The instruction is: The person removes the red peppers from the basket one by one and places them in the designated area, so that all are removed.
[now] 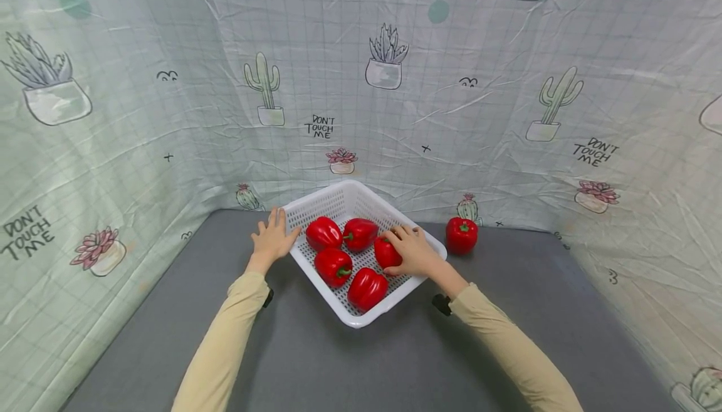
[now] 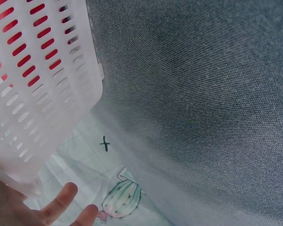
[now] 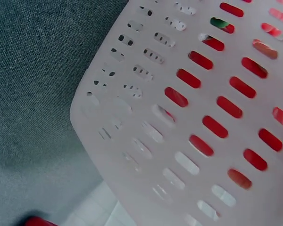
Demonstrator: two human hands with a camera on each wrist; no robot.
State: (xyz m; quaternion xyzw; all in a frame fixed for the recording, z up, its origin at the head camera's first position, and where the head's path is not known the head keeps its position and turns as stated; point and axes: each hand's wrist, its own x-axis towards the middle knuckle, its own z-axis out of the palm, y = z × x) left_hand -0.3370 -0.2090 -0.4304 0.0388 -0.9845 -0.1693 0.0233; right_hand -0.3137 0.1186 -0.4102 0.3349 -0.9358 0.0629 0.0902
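A white perforated plastic basket (image 1: 356,322) stands on the grey table, turned with one corner toward me. Several red bell peppers lie inside, among them one (image 1: 333,266) at the left with its green stem showing and one (image 1: 368,288) by the near corner. My right hand (image 1: 416,253) reaches over the right rim and holds a red bell pepper (image 1: 385,253) in the basket, its fingers partly covering it. At the left rim my left hand (image 1: 272,240) rests with fingers spread, holding nothing. Two of its fingers (image 2: 61,202) show beside the basket wall (image 2: 52,103) in the left wrist view.
Outside the basket, to the right, another red bell pepper (image 1: 461,236) stands on the table. A cloth (image 1: 350,98) printed with cacti hangs behind and along both sides. The grey tabletop (image 1: 316,368) stretches toward me.
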